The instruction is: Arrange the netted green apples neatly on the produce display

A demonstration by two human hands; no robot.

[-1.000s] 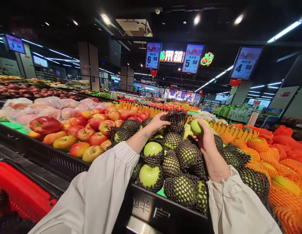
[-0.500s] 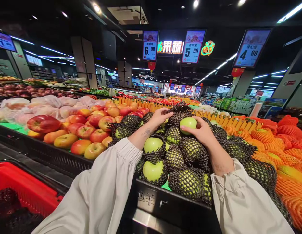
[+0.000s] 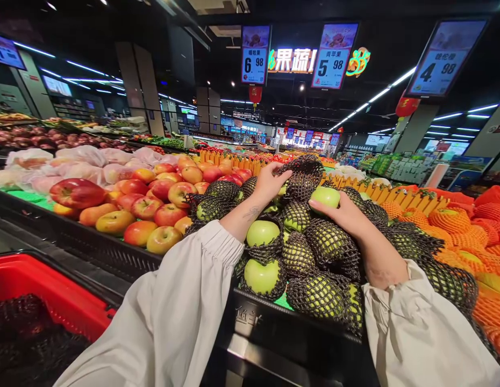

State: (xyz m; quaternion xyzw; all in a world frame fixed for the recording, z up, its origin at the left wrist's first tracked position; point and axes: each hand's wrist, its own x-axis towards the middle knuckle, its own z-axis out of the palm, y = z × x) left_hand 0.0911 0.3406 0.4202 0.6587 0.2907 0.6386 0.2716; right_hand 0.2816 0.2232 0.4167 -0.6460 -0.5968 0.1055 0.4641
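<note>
Above a pile of green apples, my right hand (image 3: 347, 215) is closed around a bare green apple (image 3: 326, 197), thumb in front. Beside it on the left, my left hand (image 3: 270, 181) pinches the side of a black foam net sleeve (image 3: 302, 180); its fingertips are partly hidden by the net. Whether that sleeve has anything inside cannot be seen. Below my hands lie netted green apples (image 3: 328, 239), most wholly wrapped. Two near the front, including one green apple (image 3: 262, 275), show bare tops out of their nets.
Red-yellow apples (image 3: 145, 208) fill the tray to the left, with bagged fruit (image 3: 76, 164) beyond. Fruit in orange nets (image 3: 451, 223) lies right. A yellow picket divider (image 3: 411, 199) runs behind. The black tray edge (image 3: 298, 317) is nearest me; a red basket (image 3: 44, 285) stands lower left.
The view has tipped down slightly and swung left, so the display appears farther right. Both hands keep their holds; the black net sleeve stands slightly taller beside my left fingers.
</note>
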